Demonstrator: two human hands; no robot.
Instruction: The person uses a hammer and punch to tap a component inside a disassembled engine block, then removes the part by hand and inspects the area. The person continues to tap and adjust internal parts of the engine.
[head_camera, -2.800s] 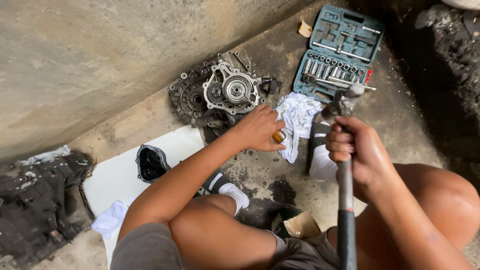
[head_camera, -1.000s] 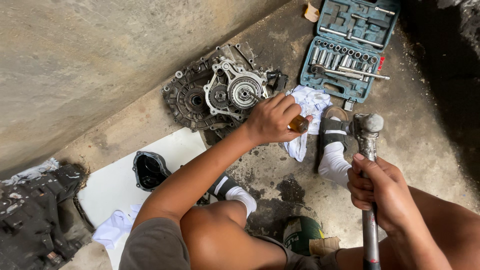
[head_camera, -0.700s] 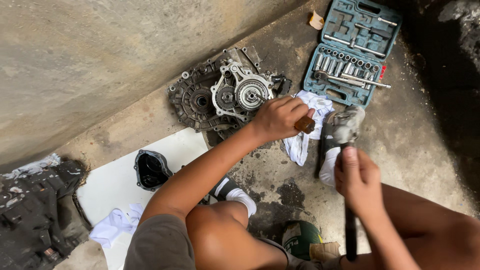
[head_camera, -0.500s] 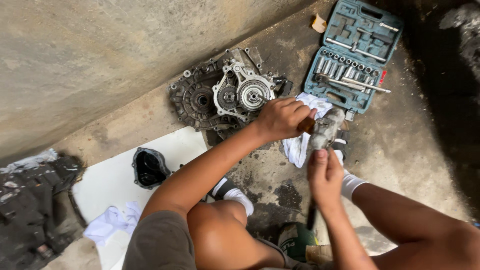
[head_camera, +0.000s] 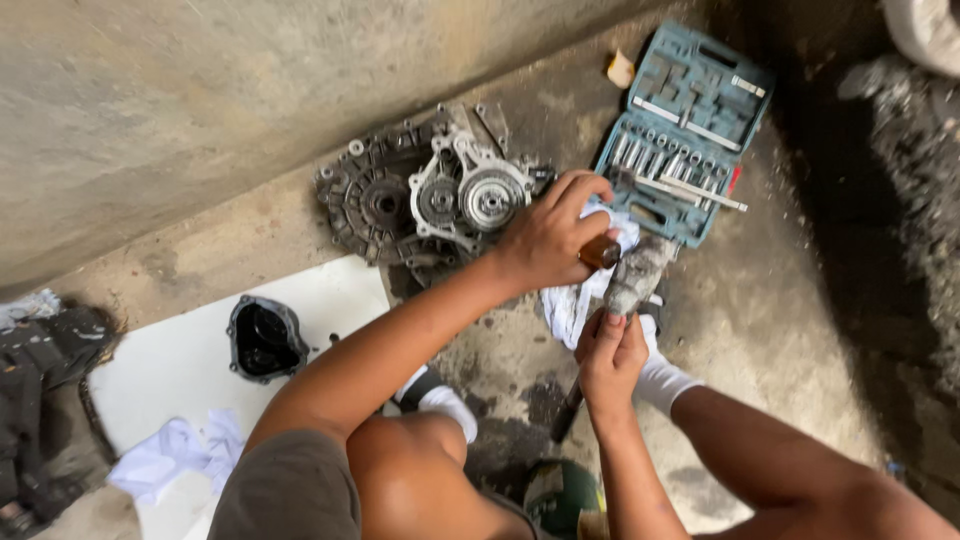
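Note:
My left hand (head_camera: 548, 233) grips a brown-handled tool (head_camera: 600, 252) upright over a white rag (head_camera: 568, 300) on the concrete floor. My right hand (head_camera: 610, 362) holds a hammer by its dark handle (head_camera: 566, 415), close under the head. The grey hammer head (head_camera: 636, 272) sits right beside the brown tool's top. A dirty metal gearbox housing with gears (head_camera: 440, 195) lies just left of my left hand, against the wall. My white-socked foot (head_camera: 662, 378) rests under the hammer.
An open teal socket set case (head_camera: 690, 130) lies at the upper right. A white board (head_camera: 180, 370) at the left carries a black cover part (head_camera: 262, 338) and a white cloth (head_camera: 170, 455). Black parts (head_camera: 40, 350) lie at the far left. A concrete wall (head_camera: 200, 90) runs behind.
My right hand slid up the hammer handle toward the head and swung the hammer down and left, onto the brown-handled tool. My left hand stayed on that tool.

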